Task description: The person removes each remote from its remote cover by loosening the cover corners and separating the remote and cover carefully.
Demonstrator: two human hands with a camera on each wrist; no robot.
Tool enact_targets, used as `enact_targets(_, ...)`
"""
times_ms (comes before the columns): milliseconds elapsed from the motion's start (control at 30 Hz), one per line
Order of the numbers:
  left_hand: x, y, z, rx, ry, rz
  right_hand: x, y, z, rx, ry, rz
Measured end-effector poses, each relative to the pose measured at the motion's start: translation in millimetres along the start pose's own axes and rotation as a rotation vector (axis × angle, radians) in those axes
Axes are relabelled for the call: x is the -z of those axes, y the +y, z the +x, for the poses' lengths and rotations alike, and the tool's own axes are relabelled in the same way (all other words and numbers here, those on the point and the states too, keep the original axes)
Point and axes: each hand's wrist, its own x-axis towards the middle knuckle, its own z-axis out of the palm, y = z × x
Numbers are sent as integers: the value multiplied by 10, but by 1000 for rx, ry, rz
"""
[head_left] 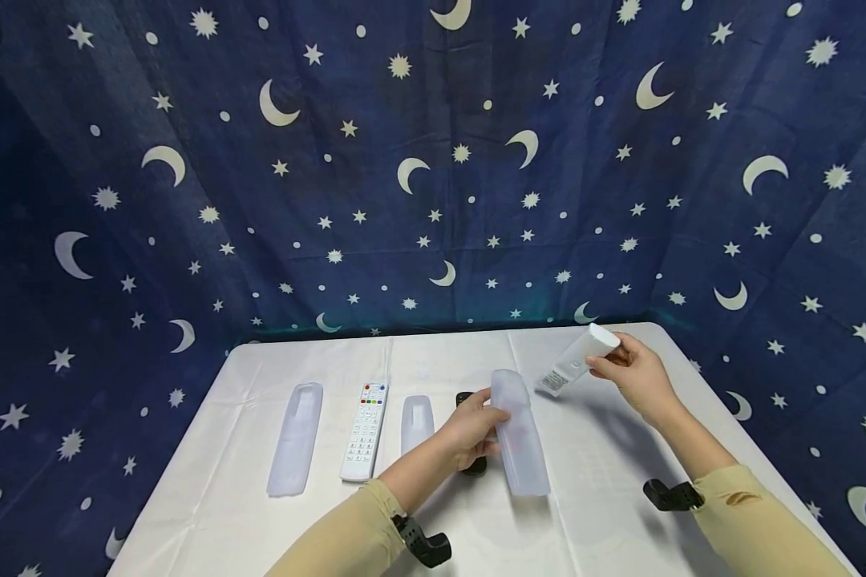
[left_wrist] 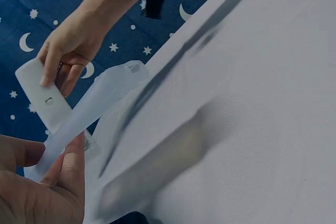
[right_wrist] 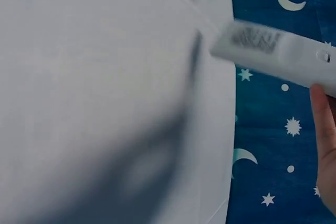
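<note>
Translucent silicone sleeve [head_left: 520, 437] is in the left hand [head_left: 472, 433], centre of the head frame, fingers and thumb curled round its upper part; its lower end looks to sit on the white tablecloth [head_left: 606, 481]. In the left wrist view the same sleeve [left_wrist: 89, 111] runs diagonally up from the thumb and fingers at lower left.

Right hand [head_left: 635, 377], right of centre and raised above the table, pinches one end of a white remote [head_left: 576, 361] between fingertips and thumb. Remote is tilted, back side with a label facing the camera, its low end pointing toward the sleeve; the two are near but apart. Right wrist view: remote [right_wrist: 278, 53] at upper right, blurred, one finger [right_wrist: 323, 114] visible under it.

Black remote [head_left: 469, 433] lies mostly hidden under the left hand. Left of it on the cloth, in a row: a short clear sleeve [head_left: 416, 423], a white remote with coloured buttons [head_left: 365, 430], a long clear sleeve [head_left: 296, 438].
</note>
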Motion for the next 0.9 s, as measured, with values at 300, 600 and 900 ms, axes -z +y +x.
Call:
enact_targets(300, 29, 8, 26, 11, 9, -60, -76, 111, -337, 266, 47, -390)
enact_targets(600, 68, 74, 44, 31, 6, -78, -83, 343, -476, 948, -51, -682)
enact_targets(900, 28, 139, 159, 55, 63, -26, -46, 559, -558, 984, -51, -727)
